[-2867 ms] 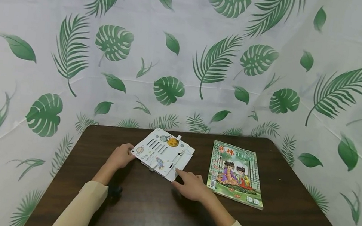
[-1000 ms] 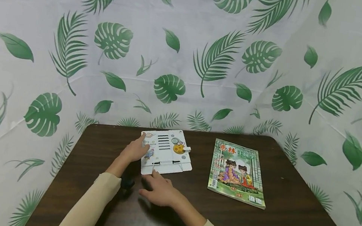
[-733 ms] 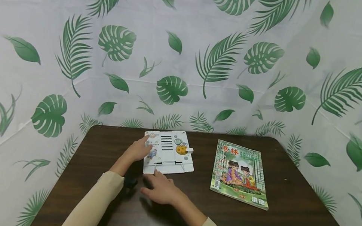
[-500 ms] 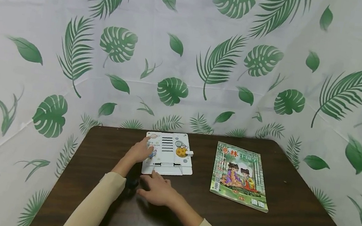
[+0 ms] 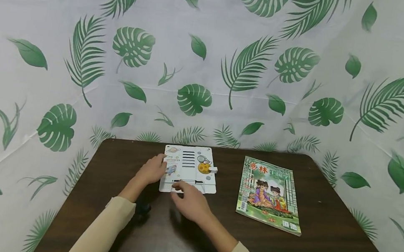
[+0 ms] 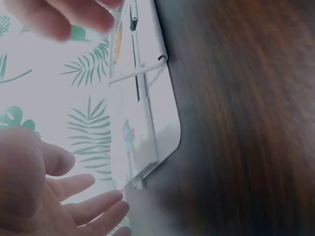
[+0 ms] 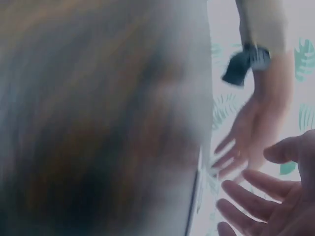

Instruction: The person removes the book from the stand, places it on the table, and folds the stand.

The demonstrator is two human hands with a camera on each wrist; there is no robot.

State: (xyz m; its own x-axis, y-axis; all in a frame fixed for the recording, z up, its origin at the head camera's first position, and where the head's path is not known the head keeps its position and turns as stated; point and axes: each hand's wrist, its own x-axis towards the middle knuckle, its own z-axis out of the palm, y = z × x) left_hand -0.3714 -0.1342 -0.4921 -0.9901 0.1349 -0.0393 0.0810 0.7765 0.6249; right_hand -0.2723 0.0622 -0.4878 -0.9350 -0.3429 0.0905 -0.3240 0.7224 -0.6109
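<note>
A white folding book stand [image 5: 187, 171] with cartoon planets and slots lies flat near the table's far edge. Its wire page clips run along the front lip, and a small white tab juts from its right side. My left hand [image 5: 152, 169] is at its left edge, and in the left wrist view that hand's fingers [image 6: 101, 216] are spread beside the stand's corner. Over the front lip is my right hand [image 5: 192, 202], fingertips overlapping the lip. In the right wrist view its fingers [image 7: 251, 199] are loosely extended, holding nothing.
A magazine [image 5: 270, 197] with two illustrated figures on its cover lies to the right of the stand. Leaf-patterned cloth [image 5: 165, 54] rises behind and beside the dark wooden table [image 5: 327, 242]. Each wrist carries a small black device.
Over the last three seconds the book stand has turned from slanted to nearly square with the far edge. My right hand has just lifted slightly from the front edge; the left has eased off the top.
</note>
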